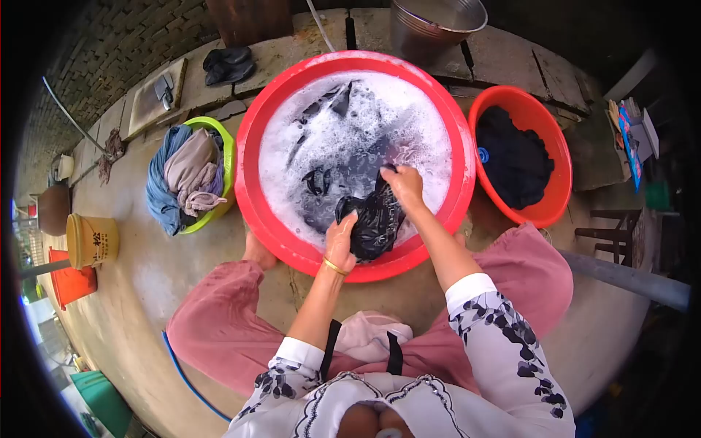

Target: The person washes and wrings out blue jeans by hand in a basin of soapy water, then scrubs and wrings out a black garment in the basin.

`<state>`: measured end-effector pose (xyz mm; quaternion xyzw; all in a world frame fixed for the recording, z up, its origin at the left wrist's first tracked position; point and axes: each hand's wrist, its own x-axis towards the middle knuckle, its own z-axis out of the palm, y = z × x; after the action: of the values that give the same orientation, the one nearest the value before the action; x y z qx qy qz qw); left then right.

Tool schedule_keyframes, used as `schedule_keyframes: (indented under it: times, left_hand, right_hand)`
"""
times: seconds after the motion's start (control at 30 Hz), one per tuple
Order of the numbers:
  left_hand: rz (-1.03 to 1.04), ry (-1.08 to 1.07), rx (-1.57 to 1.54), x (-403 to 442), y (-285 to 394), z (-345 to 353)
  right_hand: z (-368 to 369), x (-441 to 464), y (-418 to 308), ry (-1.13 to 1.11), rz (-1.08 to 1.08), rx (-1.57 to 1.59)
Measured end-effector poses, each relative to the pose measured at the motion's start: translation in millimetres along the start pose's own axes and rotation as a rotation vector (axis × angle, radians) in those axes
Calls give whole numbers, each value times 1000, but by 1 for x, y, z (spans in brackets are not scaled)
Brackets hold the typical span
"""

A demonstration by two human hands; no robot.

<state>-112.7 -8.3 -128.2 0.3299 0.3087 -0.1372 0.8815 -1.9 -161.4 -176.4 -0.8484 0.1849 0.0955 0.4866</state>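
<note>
A large red basin (pixel 248 157) full of foamy water stands in front of me. Over its near part, a wet black garment (pixel 376 223) is stretched between my two hands. My left hand (pixel 340 239) grips its left edge near the basin's near rim. My right hand (pixel 403 184) is closed on its upper right end, just above the suds. More dark cloth (pixel 341 102) pokes through the white foam at the far left of the basin. How much cloth lies under the water is hidden.
A green basin (pixel 228 164) heaped with blue and beige clothes is on the left. An orange-red tub (pixel 558 182) with dark clothes stands on the right. A metal bucket (pixel 438 29) is behind, a yellow bucket (pixel 91 241) far left. A blue hose (pixel 182 372) lies on the floor.
</note>
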Motion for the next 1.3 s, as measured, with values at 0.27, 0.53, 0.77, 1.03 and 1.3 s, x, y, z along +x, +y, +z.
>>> schedule_keyframes:
  times: [0.27, 0.53, 0.77, 1.03, 1.3]
  left_hand:
    - [17, -118, 451, -29, 22, -16]
    - [252, -380, 1206, -52, -20, -45]
    - [341, -651, 1606, -81, -5, -35]
    - [243, -797, 1741, -79, 9, -24]
    - [429, -725, 1721, -50, 30, -14]
  right_hand:
    - [-73, -2, -13, -305, -21, 696]
    - [-23, -8, 135, -204, 332, 127]
    - [2, 76, 128, -80, -46, -376]
    - [59, 86, 56, -174, -139, -858]
    - [-35, 100, 47, -332, 160, 444]
